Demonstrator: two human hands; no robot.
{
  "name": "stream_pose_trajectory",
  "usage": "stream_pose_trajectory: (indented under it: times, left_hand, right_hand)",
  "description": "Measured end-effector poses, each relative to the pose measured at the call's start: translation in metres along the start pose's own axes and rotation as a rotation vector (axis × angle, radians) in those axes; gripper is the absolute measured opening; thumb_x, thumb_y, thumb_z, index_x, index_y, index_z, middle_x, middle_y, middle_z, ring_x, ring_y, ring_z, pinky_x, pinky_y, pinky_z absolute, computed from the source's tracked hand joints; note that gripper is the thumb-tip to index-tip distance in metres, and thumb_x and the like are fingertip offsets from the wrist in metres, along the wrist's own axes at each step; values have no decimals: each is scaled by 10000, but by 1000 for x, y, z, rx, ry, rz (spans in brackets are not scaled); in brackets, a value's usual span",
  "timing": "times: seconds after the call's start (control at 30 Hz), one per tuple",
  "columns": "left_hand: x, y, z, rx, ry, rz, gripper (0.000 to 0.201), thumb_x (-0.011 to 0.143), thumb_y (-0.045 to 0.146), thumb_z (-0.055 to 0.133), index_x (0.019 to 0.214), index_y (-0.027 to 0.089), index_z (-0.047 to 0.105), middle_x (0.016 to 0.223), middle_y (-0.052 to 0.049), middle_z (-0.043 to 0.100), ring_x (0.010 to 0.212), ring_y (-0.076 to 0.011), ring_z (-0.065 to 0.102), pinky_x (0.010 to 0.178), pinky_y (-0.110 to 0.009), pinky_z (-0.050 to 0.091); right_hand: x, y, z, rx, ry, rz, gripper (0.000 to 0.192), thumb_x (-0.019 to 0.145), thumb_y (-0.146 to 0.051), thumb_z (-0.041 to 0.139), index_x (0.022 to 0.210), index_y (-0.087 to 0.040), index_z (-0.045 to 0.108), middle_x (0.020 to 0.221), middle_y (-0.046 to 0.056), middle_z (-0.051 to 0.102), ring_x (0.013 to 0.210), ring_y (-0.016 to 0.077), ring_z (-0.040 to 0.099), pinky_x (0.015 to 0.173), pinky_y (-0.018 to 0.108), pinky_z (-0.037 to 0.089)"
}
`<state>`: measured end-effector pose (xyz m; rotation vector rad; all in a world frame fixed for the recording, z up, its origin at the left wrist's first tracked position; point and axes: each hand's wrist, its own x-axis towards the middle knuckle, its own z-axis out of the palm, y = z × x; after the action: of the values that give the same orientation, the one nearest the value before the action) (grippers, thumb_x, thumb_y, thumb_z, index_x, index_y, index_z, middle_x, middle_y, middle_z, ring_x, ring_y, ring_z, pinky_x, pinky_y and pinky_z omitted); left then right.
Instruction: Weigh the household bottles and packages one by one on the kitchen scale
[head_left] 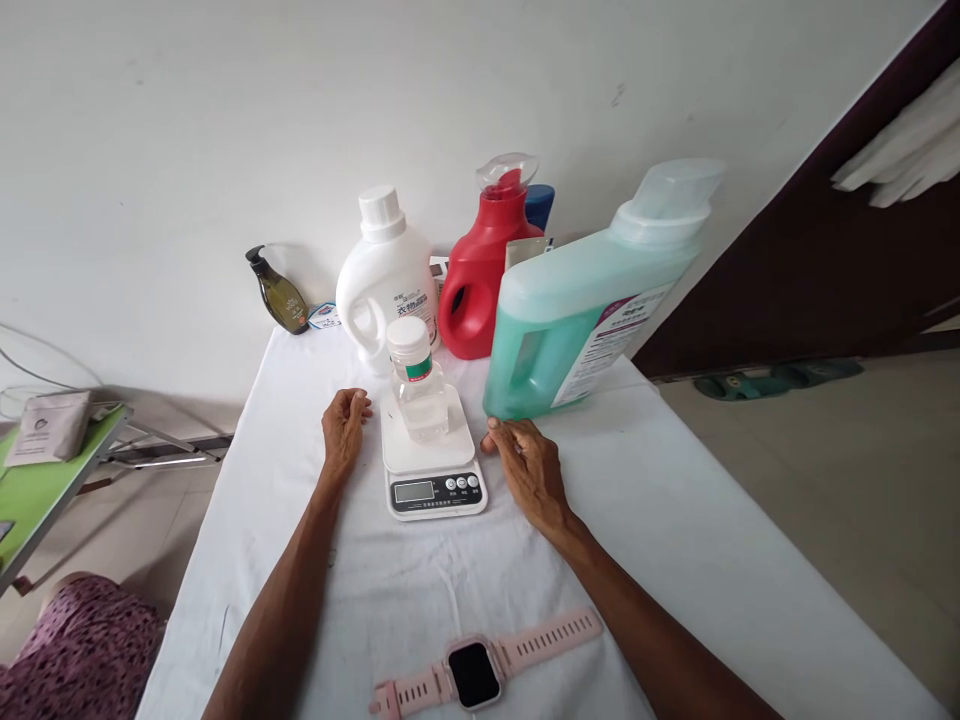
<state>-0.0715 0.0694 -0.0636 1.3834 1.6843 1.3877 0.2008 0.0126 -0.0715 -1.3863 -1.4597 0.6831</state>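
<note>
My left hand (345, 428) rests on the white cloth left of the kitchen scale (429, 462), its fingers loosely curled and nothing seen in them. To the scale's right, my right hand (531, 466) lies with curled fingers and the thumb toward the scale, apparently holding nothing. A small clear bottle (422, 400) with a white cap and a green-and-red label stands upright on the scale's platform. The scale's display (414, 491) shows no digits I can read. Just beyond my right hand stands a large jug of green liquid (555, 330), close to the fingers.
Behind the scale stand a white detergent jug (401, 260) and a red jug (480, 270), with a blue container (539, 206) partly hidden. A dark green pump bottle (281, 295) is at the back left. A pink-strapped smartwatch (474, 672) lies in front. Someone's patterned clothing (82, 645) shows lower left.
</note>
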Motion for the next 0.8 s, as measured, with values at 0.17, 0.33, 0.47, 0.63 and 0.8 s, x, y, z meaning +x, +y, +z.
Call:
stream_pose_trajectory:
  times: [0.17,0.33,0.47,0.63,0.8]
  left_hand:
    - [1,-1,1,24,4,-4,361,948,558,623,949,203,690,919,-72,755,756,-192,698,711,-325,539]
    - [1,0,1,48,-7,-19,386,947,573,617,977,195,688,926,-70,753,783,-195,706,729,-324,544]
    - [0,1,0,55,-24,-13,365,934,554,629,962,193,681,924,-63,742,782,-186,704,742,-323,545]
    - [15,4,1,8,-32,-81,454,857,575,702,1071,179,646,978,-75,715,761,-179,707,650,-300,535]
    - [52,14,11,4,-56,-124,699,760,602,798,1256,177,551,1042,-87,694,715,-184,704,588,-301,522]
  right_hand:
    - [1,3,2,-16,9,-27,596,1083,-626,400,627,-282,572,694,64,717,799,272,656,795,399,497]
    - [2,9,4,-14,27,-69,622,1085,-652,393,616,-284,572,676,65,715,770,268,649,771,401,493]
    - [3,11,5,-4,32,-78,627,1086,-660,392,610,-289,565,670,72,712,771,273,647,769,411,495]
    - [3,9,4,1,25,-68,616,1088,-640,402,610,-287,565,669,69,708,765,272,640,757,412,491]
    - [3,8,4,0,21,-50,569,1089,-574,432,623,-280,574,677,53,707,772,261,637,763,394,476]
